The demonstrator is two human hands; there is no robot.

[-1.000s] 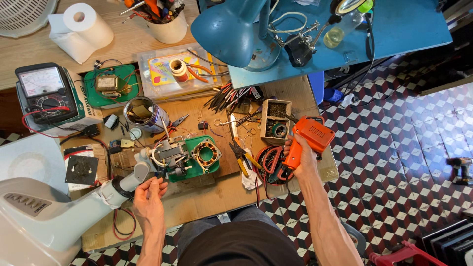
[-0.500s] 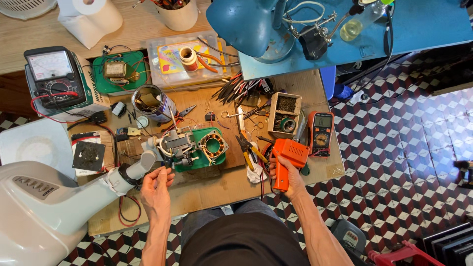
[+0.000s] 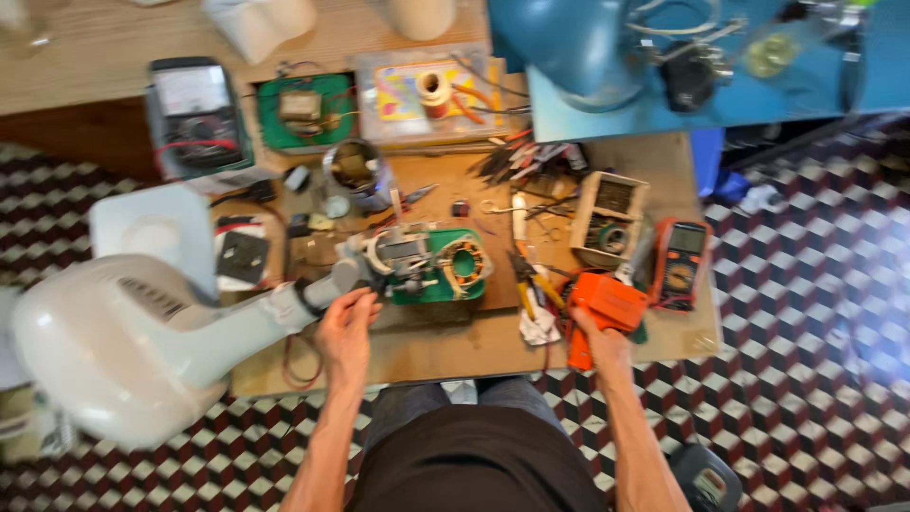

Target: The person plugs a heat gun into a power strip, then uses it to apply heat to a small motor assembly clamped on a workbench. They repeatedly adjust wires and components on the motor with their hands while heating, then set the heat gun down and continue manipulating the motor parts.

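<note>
Orange plastic marks the power tool (image 3: pixel 607 305) gripped by the right hand (image 3: pixel 595 334), fingers closed around its body at the front edge of the wooden tabletop (image 3: pixel 445 346), just left of an orange multimeter (image 3: pixel 681 263). The left hand (image 3: pixel 346 322) rests with fingers curled on the neck of a white appliance housing (image 3: pixel 123 341), where it meets the motor assembly (image 3: pixel 417 261) lying on a green mat (image 3: pixel 431 284). Pliers (image 3: pixel 527 284) lie between the mat and the power tool. An analogue meter (image 3: pixel 196 114) sits at the far left.
</note>
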